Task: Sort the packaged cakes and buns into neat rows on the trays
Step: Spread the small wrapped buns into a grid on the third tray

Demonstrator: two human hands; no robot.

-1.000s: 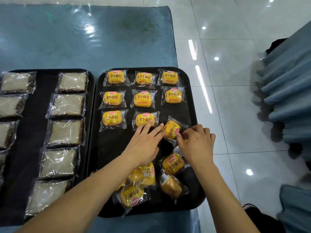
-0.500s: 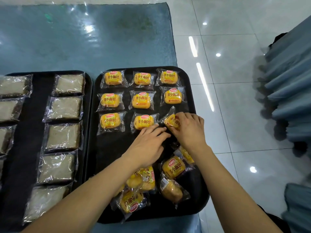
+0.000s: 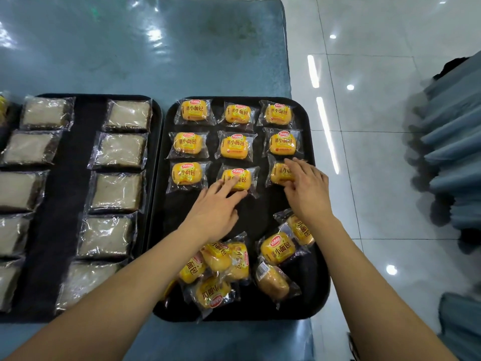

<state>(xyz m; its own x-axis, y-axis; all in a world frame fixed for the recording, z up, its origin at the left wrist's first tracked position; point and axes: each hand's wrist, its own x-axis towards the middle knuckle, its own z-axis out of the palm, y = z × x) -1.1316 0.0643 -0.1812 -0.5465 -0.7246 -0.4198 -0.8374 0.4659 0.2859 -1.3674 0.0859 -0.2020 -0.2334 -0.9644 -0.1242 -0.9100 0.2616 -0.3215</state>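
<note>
Left tray (image 3: 156, 121) is cut off at the frame's left edge, so its outer column of clear-wrapped brown cakes (image 3: 118, 192) shows only in part; a bit of yellow wrapper at the far left edge is too cropped to identify. No print readable on the cake wrappers, just glare. Left forearm covers part of the loose bun heap (image 3: 221, 269) at the near end of the right tray (image 3: 321, 256); count in that heap can't be told, packs overlap and some lie upside down or sideways. One bun there (image 3: 273, 281) is flipped, showing a barcode label, digits illegible. Right tray's far end holds buns in three rows of three, yellow wrappers printed "小面包" with a red oval logo on top, logo text too small to read. Right hand (image 3: 307, 190) covers about half of the third-row right bun (image 3: 279, 174), fingers curled onto its near edge and top, gripping it in place at the end of that row. Left hand (image 3: 214, 208) lies flat, fingers straight and spread a little, tips resting on the third-row middle bun (image 3: 238, 178), not grasping. Both trays sit on a blue glossy table (image 3: 156, 48); blurred blue fabric at the right edge, can't make out what it is.
</note>
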